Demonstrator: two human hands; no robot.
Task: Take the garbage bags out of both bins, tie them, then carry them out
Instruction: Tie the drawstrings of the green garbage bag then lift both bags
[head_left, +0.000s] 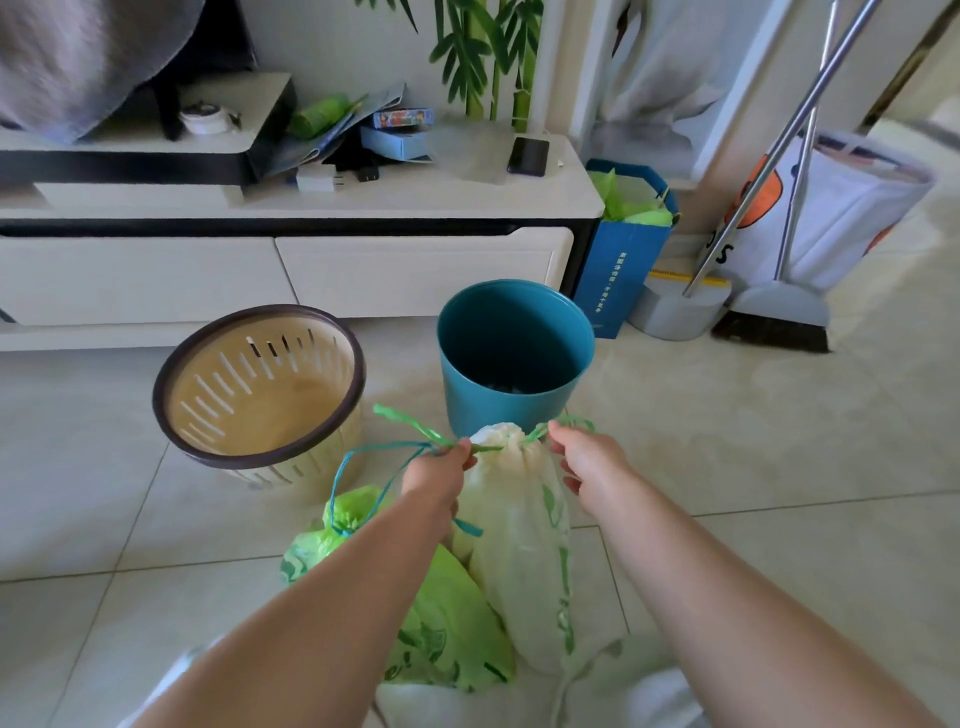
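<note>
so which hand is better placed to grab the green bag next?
Left, probably. The left hand sits right above the green bag and already holds its blue drawstring. The right hand is beyond the white bag, pinching its cord.

One wide-angle view from the person's head looks forward and steeply down at the tiled floor (753, 467). Both forearms reach in from the near edge, close to the lens; a low white cabinet (291, 270) crosses the far left, edges bowed.
</note>
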